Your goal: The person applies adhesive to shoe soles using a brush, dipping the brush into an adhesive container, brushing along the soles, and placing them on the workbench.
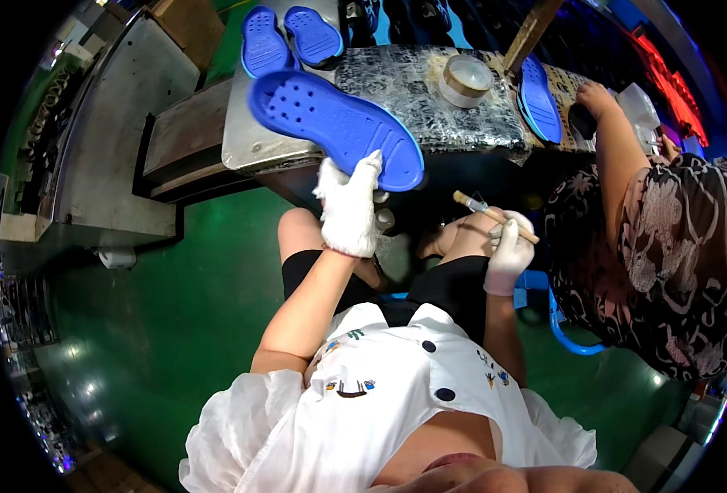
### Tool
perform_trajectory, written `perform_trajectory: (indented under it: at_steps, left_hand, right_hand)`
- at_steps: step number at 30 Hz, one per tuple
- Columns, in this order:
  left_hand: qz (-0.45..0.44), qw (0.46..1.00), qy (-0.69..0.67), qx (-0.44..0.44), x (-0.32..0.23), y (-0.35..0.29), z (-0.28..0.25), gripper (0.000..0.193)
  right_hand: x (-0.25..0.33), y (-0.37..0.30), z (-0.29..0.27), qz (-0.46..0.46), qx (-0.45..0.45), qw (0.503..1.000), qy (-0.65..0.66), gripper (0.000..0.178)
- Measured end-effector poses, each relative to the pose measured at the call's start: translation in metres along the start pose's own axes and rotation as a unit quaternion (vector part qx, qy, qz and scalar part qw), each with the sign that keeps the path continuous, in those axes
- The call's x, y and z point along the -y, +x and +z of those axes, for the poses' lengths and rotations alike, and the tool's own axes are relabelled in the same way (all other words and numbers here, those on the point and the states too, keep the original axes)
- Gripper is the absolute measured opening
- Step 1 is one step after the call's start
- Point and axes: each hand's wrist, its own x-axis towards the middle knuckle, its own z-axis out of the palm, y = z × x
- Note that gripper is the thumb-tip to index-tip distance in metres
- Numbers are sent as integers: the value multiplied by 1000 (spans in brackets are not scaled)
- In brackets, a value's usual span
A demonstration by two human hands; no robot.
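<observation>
A blue shoe sole (pixel 334 123) with a cluster of holes at one end is tilted up in my gloved left hand (pixel 352 205). The thumb presses on its inner face, and the other fingers are behind it. In my gloved right hand (pixel 511 246) is a flat paint brush (pixel 495 216), bristles pointing up and left, apart from the sole. A round tub (pixel 466 80) with a pale rim stands on the wrapped worktop (pixel 396 78) beyond my hands.
More blue soles (pixel 267 45) lie at the back left, and another sole (pixel 539 99) lies at the right of the worktop. A co-worker in a patterned top (pixel 667 246) sits close on my right. A wooden post (pixel 532 34) rises near the tub. Metal cabinet (pixel 117 123) at left.
</observation>
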Motion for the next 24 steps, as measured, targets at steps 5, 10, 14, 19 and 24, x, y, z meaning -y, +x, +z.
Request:
perform_trajectory:
  at_steps: [5,10,14,19,24]
  left_hand:
    - [197,980,34,-4,-2,-16,0,36]
    - [372,920,126,2,15,-8,-1,35]
    - [243,969,54,9,3,-24,6,35]
    - [271,962,42,8,12,-17,8,33]
    - [201,979,-6,1,5,-20,10,35]
  right_hand:
    - [58,-13,17,-189,18,981,48,21]
    - [70,-10,35,-329,129,935,30,17]
    - [66,-11,25,-345,133,929,-35,13]
    - [75,-13,24,-311,156,937,9,16]
    - [73,-12,21,-339,168,925,-41,15]
